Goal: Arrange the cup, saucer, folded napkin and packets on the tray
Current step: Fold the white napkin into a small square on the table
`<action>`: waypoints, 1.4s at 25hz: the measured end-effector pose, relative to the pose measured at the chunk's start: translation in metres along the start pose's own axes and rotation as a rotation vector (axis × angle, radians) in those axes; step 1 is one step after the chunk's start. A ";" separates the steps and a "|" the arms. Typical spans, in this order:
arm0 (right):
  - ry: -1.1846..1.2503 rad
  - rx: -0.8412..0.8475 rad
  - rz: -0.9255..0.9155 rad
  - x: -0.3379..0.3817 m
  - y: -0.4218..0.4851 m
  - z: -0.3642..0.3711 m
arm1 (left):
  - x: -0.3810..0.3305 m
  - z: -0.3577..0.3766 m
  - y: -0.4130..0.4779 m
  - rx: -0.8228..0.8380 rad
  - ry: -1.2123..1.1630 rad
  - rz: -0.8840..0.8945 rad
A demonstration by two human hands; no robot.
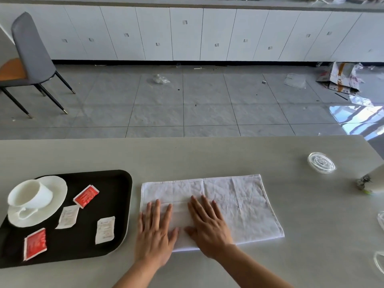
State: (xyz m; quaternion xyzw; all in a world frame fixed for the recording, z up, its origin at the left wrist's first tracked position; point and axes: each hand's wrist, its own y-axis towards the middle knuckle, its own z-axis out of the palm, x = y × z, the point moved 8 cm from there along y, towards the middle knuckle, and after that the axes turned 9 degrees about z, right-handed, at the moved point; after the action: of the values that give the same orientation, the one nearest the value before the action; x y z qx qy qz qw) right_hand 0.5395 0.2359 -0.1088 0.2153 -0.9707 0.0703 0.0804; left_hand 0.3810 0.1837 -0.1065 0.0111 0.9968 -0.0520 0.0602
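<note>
A white napkin (239, 202), folded into a wide rectangle, lies flat on the grey table (207, 154). My left hand (154, 231) and my right hand (207, 223) press flat on its left part, fingers straight and spread. To the left sits a black tray (116, 206). On the tray a white cup (30, 194) stands on a white saucer (56, 188) at the left. Two red packets (86, 196) (35, 244) and two white packets (68, 217) (105, 229) lie loose on the tray.
A clear glass dish (321, 162) stands at the table's far right, beside a pale object (374, 181) cut by the frame. More clear glass (380, 258) shows at the right edge. Beyond the table stand a grey chair (31, 57) and white cabinets, with litter on the tiled floor.
</note>
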 end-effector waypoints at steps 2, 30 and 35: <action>-0.023 -0.004 0.081 -0.032 -0.008 -0.002 | 0.002 0.003 -0.001 -0.007 -0.007 -0.009; -0.088 -0.009 0.408 -0.163 -0.080 -0.030 | 0.024 -0.032 -0.074 -0.011 -0.129 -0.432; -0.084 0.001 0.221 -0.107 -0.063 -0.023 | 0.045 -0.026 -0.075 0.002 -0.271 -0.577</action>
State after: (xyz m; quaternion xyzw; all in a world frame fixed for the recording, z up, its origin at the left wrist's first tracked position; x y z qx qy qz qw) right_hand 0.6650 0.2272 -0.0995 0.1097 -0.9910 0.0703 0.0315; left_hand 0.3315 0.1130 -0.0782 -0.2790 0.9416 -0.0691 0.1752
